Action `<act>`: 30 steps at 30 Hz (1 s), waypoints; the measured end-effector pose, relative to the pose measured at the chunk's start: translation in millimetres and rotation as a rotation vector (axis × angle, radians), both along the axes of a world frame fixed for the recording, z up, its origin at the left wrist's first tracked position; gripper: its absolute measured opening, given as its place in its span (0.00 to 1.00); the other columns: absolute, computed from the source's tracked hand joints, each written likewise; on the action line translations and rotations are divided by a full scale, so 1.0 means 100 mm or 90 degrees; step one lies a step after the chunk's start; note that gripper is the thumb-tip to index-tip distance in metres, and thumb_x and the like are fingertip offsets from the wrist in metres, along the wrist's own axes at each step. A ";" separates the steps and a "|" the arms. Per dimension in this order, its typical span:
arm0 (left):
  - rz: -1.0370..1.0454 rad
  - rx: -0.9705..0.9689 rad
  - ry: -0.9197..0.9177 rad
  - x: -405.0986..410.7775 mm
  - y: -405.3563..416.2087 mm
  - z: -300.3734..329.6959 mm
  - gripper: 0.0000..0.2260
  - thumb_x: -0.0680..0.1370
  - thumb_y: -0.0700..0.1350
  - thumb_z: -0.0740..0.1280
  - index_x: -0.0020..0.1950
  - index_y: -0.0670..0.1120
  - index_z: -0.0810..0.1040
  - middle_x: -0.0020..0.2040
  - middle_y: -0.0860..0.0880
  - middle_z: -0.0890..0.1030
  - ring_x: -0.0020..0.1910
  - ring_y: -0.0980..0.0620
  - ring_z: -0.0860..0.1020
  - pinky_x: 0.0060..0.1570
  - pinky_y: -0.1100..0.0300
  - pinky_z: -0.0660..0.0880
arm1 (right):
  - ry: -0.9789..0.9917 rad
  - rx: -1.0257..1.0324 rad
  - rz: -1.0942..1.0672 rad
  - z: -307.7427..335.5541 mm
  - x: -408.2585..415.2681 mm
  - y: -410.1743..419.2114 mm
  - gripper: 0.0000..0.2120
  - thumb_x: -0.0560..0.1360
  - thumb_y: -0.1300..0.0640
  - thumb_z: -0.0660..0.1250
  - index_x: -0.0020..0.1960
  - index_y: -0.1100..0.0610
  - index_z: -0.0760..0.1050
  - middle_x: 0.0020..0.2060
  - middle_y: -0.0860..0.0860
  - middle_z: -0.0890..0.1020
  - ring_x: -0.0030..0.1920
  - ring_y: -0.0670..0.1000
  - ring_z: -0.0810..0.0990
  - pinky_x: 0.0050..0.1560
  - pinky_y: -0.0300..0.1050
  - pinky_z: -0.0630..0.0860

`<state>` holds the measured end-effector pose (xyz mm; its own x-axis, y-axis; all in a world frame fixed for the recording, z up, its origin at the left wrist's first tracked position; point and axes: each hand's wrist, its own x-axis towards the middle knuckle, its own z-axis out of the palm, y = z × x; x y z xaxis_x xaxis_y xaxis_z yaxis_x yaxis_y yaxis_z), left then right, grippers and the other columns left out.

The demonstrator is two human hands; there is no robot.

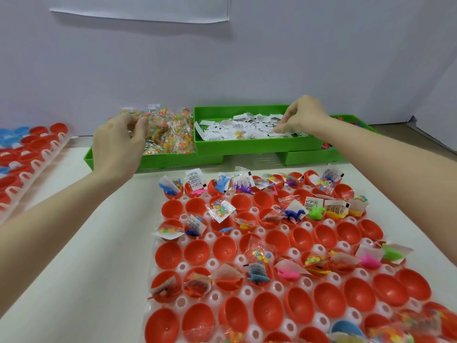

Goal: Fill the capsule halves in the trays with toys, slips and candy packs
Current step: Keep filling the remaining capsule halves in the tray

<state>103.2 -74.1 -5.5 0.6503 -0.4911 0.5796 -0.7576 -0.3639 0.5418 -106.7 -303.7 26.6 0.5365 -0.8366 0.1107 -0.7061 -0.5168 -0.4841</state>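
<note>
Capsules on my far left first: a second tray (29, 169) of red and blue halves sits at the table edge, well apart from where I'm working. Next, my left hand (118, 147) is over the left green bin (111, 164), fingers curled into the heap of candy packs (168, 129) and pinching one at its near edge. To the right, the middle green bin (247, 144) holds the paper slips (247, 127) (one stray candy pack lies among them), and my right hand (304, 117) reaches in with fingertips pinched down on a slip at the pile's right side. Beyond that wrist, a third green bin (356, 120) shows only a sliver, and I judge the coloured bits in it to be toys.

Below both arms lies the main tray (173, 303) of red capsule halves (267, 310); several near the top and middle already hold toys, slips and packs, while many in the lower rows are bare.

Risks as I see them: the slips are thin and heaped, so my pinch may lift two at once; the crinkly packs cling together likewise. Contents already stand proud of the filled halves, so a forearm dragged low could knock them out.
</note>
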 end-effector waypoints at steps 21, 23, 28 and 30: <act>-0.141 -0.084 0.184 -0.48 0.13 0.21 0.03 0.76 0.47 0.67 0.46 0.49 0.80 0.34 0.55 0.78 0.24 0.62 0.75 0.34 0.71 0.71 | -0.251 0.093 -0.022 0.25 -0.31 0.23 0.13 0.69 0.55 0.72 0.48 0.64 0.80 0.46 0.54 0.81 0.56 0.50 0.77 0.63 0.46 0.69; -0.211 -0.088 0.256 -0.73 0.15 0.29 0.04 0.75 0.45 0.68 0.44 0.47 0.81 0.34 0.52 0.80 0.23 0.61 0.75 0.36 0.64 0.76 | -0.339 0.139 0.012 0.37 -0.42 0.53 0.12 0.68 0.53 0.73 0.43 0.63 0.80 0.34 0.47 0.81 0.41 0.41 0.79 0.47 0.35 0.73; -0.448 -0.007 0.508 -1.63 0.21 0.49 0.06 0.75 0.43 0.68 0.39 0.44 0.81 0.28 0.53 0.81 0.24 0.58 0.78 0.27 0.70 0.73 | -0.388 0.263 0.209 0.52 -0.95 1.42 0.14 0.55 0.45 0.76 0.27 0.53 0.75 0.21 0.48 0.68 0.22 0.44 0.56 0.22 0.34 0.54; -0.517 0.037 0.634 -1.93 0.25 0.55 0.09 0.77 0.42 0.65 0.38 0.42 0.79 0.27 0.51 0.80 0.25 0.56 0.79 0.27 0.69 0.74 | -0.385 0.245 0.236 0.48 -1.17 1.67 0.14 0.51 0.46 0.78 0.25 0.52 0.76 0.25 0.50 0.73 0.24 0.44 0.62 0.24 0.31 0.59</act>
